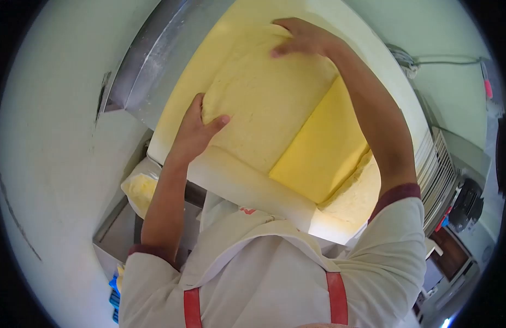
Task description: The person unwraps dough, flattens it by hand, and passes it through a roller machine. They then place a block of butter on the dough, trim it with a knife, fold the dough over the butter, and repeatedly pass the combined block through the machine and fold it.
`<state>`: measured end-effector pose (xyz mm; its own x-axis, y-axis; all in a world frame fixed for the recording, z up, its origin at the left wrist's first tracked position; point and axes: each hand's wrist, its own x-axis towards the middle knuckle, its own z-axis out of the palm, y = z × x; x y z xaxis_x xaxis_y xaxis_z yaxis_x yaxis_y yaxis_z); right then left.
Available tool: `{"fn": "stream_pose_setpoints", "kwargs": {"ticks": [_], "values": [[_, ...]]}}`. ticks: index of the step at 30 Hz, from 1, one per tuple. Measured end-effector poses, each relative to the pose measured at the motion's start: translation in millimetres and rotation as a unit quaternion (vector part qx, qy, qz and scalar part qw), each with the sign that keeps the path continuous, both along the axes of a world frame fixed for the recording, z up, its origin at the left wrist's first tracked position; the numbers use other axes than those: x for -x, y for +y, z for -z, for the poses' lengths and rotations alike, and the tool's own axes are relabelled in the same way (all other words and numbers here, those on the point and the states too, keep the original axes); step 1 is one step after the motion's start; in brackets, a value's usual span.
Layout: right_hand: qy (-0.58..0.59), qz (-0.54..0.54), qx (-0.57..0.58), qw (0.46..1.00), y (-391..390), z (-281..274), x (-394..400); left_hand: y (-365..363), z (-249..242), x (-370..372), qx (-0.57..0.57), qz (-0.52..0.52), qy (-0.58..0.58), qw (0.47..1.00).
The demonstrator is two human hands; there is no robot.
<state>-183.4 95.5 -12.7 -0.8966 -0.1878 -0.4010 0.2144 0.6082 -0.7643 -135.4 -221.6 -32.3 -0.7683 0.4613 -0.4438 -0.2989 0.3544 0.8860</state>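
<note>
A pale sheet of dough (264,104) lies on the work surface, one part of it covering the left side of a flat yellow slab (324,147) that looks like butter. My left hand (201,131) grips the dough's near left edge, its thumb on top and its fingers round the side. At the far edge, my right hand (307,41) has its thumb and fingers apart with dough between them; some fingertips are hidden. More dough (354,199) shows past the slab's right edge, partly under my right forearm.
The white work surface (368,33) has a metal panel (149,65) along its left side. A plastic bag (141,191) with yellow contents sits at the near left. On the right are a wire rack (436,175) and a black device (466,205). A cable (444,57) runs along the wall.
</note>
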Motion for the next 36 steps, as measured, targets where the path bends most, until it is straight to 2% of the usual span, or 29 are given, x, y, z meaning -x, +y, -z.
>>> {"fn": "stream_pose_setpoints", "kwargs": {"ticks": [2,4,8,10,11,13,14,15,17,20,22,24,25,26,28,29,30,32,33,36], "values": [[-0.05,-0.021,0.008,0.998,-4,-5,19,-2,-6,-8,-0.029,-0.034,-0.045,0.998],[-0.019,-0.043,0.003,0.999,-1,-8,33,-4,-25,-11,-0.06,-0.052,-0.08,0.994],[0.041,-0.073,0.066,0.994,22,-56,5,3,-84,-46,-0.097,-0.056,-0.018,0.994],[0.14,-0.092,0.009,0.986,45,-94,-26,19,-122,-73,-0.074,-0.023,0.019,0.997],[0.19,-0.101,-0.021,0.976,57,-107,-47,27,-129,-90,-0.07,0.008,0.053,0.996],[0.207,-0.027,-0.04,0.977,78,-123,-112,49,-140,-128,-0.06,0.071,0.121,0.988],[0.151,-0.031,0.006,0.988,99,-120,-137,62,-143,-147,-0.007,0.15,0.151,0.977],[0.093,-0.034,0.05,0.994,120,-111,-164,77,-146,-166,0.045,0.229,0.179,0.956],[0.078,-0.016,0.157,0.984,153,-77,-222,105,-129,-199,0.037,0.37,0.271,0.888],[0.115,0.185,0.064,0.974,167,-44,-312,121,-90,-226,0.053,0.496,0.341,0.797],[0.129,0.36,0.049,0.923,180,-33,-366,134,-110,-186,0.03,0.467,0.261,0.844],[0.141,0.376,0.062,0.914,174,-36,-371,160,-113,-149,0.045,0.4,0.334,0.852],[0.147,0.384,0.067,0.909,167,-38,-367,176,-106,-125,0.037,0.398,0.378,0.835],[0.143,0.358,-0.024,0.923,158,-40,-356,195,-95,-104,0.026,0.394,0.422,0.816],[0.206,0.33,-0.088,0.917,130,-35,-331,236,-78,-75,0.005,0.407,0.483,0.775],[0.201,0.337,-0.129,0.911,117,-28,-317,252,-70,-66,-0.007,0.412,0.51,0.755],[0.206,0.278,-0.222,0.912,111,-19,-304,263,-62,-59,0.008,0.443,0.51,0.738],[0.241,0.264,-0.285,0.89,101,-5,-289,282,-48,-46,0.039,0.499,0.507,0.702],[0.257,0.253,-0.314,0.878,96,-3,-285,288,-48,-43,0.043,0.509,0.479,0.714],[0.141,0.322,-0.082,0.932,93,-35,-278,296,-57,-36,0.047,0.535,0.378,0.754]]}}
